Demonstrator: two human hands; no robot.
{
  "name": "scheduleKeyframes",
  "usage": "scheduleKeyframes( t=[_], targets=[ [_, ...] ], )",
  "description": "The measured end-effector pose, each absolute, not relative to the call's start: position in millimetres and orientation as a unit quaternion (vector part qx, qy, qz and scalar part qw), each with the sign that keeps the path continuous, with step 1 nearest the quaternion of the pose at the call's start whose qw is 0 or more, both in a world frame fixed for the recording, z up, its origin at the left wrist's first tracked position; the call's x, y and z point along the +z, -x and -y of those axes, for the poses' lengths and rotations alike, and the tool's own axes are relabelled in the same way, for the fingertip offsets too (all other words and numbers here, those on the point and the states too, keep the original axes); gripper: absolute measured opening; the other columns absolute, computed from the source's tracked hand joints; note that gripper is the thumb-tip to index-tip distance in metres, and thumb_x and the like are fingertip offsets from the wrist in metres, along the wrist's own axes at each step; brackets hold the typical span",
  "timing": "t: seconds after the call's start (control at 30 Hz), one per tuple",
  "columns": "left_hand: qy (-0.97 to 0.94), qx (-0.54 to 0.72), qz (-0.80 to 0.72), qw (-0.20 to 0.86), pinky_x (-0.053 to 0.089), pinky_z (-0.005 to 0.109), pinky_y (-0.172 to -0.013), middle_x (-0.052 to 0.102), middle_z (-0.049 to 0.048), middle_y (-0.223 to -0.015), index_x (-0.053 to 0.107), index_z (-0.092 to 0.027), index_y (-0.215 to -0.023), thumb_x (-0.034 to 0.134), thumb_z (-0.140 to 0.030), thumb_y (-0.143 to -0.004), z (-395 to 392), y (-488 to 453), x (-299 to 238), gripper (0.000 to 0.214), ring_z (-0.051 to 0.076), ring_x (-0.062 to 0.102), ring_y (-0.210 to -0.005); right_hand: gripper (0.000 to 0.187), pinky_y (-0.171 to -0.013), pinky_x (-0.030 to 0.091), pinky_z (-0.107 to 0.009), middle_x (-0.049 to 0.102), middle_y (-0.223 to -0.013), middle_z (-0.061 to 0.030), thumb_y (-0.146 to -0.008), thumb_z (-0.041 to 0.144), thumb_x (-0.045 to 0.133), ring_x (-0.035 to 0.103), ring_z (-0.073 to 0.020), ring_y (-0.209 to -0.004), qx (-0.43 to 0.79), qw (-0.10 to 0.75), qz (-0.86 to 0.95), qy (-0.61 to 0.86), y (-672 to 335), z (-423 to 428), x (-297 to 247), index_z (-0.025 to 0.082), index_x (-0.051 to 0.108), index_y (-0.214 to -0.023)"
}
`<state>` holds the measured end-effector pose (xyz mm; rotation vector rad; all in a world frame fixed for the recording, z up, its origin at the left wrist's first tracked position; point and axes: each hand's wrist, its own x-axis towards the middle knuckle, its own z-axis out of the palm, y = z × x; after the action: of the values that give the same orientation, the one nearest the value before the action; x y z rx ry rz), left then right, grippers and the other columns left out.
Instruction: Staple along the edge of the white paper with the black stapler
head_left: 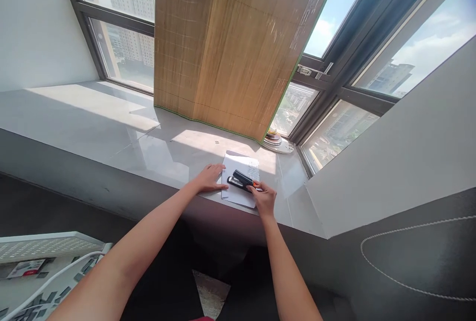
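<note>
A black stapler (241, 180) with an orange part at its back end is over the white paper sheets (238, 198) on the window sill. My right hand (265, 199) grips the stapler's back end, thumb and fingers around it. The stapler's jaws are apart at the front, pointing left. Whether it touches the paper I cannot tell. My left hand (211, 178) lies at the sheets' left edge, thumb and fingers spread, the tips touching the paper. Dark print or writing shows at the upper right of the top sheet.
A bamboo mat (223, 48) with green edging stands against the window behind the sheets. Several stacked plates or discs (277, 143) sit in the sill's right corner. Two tiny strips (216, 142) lie beyond the paper. A white perforated rack (40, 246) is at lower left, a cord (394, 281) at right.
</note>
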<state>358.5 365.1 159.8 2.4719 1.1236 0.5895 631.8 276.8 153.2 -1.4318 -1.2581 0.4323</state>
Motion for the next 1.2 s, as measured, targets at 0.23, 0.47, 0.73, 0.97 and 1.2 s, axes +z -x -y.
scheduleKeyframes(
  t=[0.23,0.47,0.73,0.97,1.2],
  targets=[
    [-0.857,0.235,-0.402,0.223,0.022,0.046,-0.127,0.051,0.0187,-0.159,0.05,-0.02,-0.152,0.076,-0.075,-0.074,-366,-357,159,0.1,0.038,0.045,-0.149,0.035,-0.078,0.062,-0.038,0.081,-0.101,-0.012,-0.066,0.053,0.086,0.078,-0.031,-0.085,0.196,0.552,0.522,0.62,-636,-278,152,0.021,0.073,-0.066],
    [-0.842,0.268,-0.395,0.253,0.019,0.045,-0.129,0.055,0.017,-0.156,0.055,-0.023,-0.146,0.08,-0.073,-0.07,-368,-358,154,0.095,0.037,0.045,-0.15,0.037,-0.082,0.065,-0.04,0.082,-0.094,-0.0085,-0.073,0.054,0.081,0.079,-0.0316,-0.09,0.17,0.542,0.554,0.609,-632,-272,159,0.021,0.082,-0.091],
    [-0.856,0.234,-0.406,0.217,0.021,0.047,-0.129,0.051,0.0178,-0.16,0.049,-0.02,-0.152,0.077,-0.07,-0.076,-366,-358,157,0.096,0.037,0.044,-0.15,0.04,-0.088,0.065,-0.046,0.082,-0.093,-0.01,-0.072,0.058,0.08,0.078,-0.0345,-0.091,0.16,0.538,0.551,0.618,-634,-273,156,0.02,0.082,-0.084],
    [-0.852,0.225,-0.412,0.232,0.021,0.048,-0.129,0.05,0.0178,-0.16,0.048,-0.019,-0.154,0.076,-0.072,-0.076,-362,-357,166,0.098,0.037,0.044,-0.15,0.058,-0.104,0.057,-0.048,0.076,-0.121,-0.0114,-0.077,0.056,0.081,0.071,-0.0308,-0.116,0.153,0.509,0.622,0.576,-632,-287,164,0.021,0.072,-0.122],
    [-0.637,0.442,-0.443,0.45,0.024,0.049,-0.13,0.044,0.0132,-0.166,0.051,-0.023,-0.153,0.037,-0.081,-0.095,-367,-359,166,0.083,0.033,0.036,-0.156,0.027,-0.073,0.054,-0.033,0.075,-0.077,-0.0029,-0.08,0.044,0.073,0.071,-0.0254,-0.075,0.148,0.373,0.685,0.608,-613,-306,180,0.02,0.08,-0.091]
  ],
)
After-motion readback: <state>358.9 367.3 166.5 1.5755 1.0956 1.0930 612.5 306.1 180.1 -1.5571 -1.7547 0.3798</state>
